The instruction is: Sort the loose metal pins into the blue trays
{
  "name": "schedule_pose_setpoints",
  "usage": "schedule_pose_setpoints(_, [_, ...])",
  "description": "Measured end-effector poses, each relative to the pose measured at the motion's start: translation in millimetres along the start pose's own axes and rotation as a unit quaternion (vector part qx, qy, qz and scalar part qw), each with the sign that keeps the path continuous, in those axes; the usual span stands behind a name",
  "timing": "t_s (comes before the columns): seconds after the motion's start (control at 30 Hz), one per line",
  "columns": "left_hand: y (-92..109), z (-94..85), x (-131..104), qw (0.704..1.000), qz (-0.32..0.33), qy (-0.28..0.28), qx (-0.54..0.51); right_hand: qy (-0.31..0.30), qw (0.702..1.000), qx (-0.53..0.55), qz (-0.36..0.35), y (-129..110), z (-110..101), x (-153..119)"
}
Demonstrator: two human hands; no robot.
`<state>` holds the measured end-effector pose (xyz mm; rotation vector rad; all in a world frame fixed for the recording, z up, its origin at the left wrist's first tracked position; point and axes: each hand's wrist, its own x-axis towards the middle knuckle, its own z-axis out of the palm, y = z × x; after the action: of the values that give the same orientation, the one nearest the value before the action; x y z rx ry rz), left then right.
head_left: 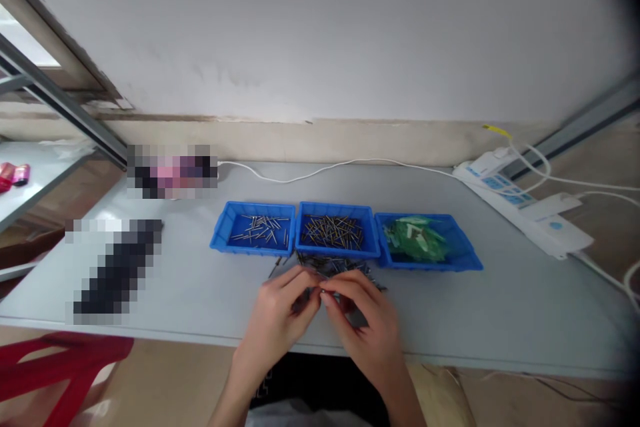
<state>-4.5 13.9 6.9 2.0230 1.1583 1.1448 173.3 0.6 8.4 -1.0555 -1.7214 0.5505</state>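
Where wall meets grey table | three blue trays | power strip

wall: plain white | table: grey | window: left

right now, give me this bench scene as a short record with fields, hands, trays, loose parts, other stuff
left hand: fingertips meeting the right hand's, pinching a small metal pin; grip detail too small to tell
right hand: fingertips on the same small pin
loose pins: pile on the table, in front of the middle tray
left tray: blue, silvery pins
middle tray: blue, darker pins
right tray: blue, green and white pieces
table: grey
power strip: white, far right, cables attached
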Motion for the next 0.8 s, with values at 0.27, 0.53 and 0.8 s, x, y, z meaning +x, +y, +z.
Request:
schedule_pose_setpoints(0.27, [-2.2,1.2,-3.2,1.000,-0.008,-0.001,-0.006,-0.001,1.000,-0.008,-0.011,2.8,0.4,-2.7])
schedule_pose_setpoints(0.53, [-2.2,-1.2,-2.2,0.999,-0.025,0.008,-0.021,0.012,0.999,-0.029,-0.035,2.5,0.8,-0.1])
schedule_pose_setpoints(0.8, [1.3,-2.9,0.2,0.998,-0.037,0.032,-0.027,-0.002,1.000,-0.005,0.014,2.5,1.3,-4.6])
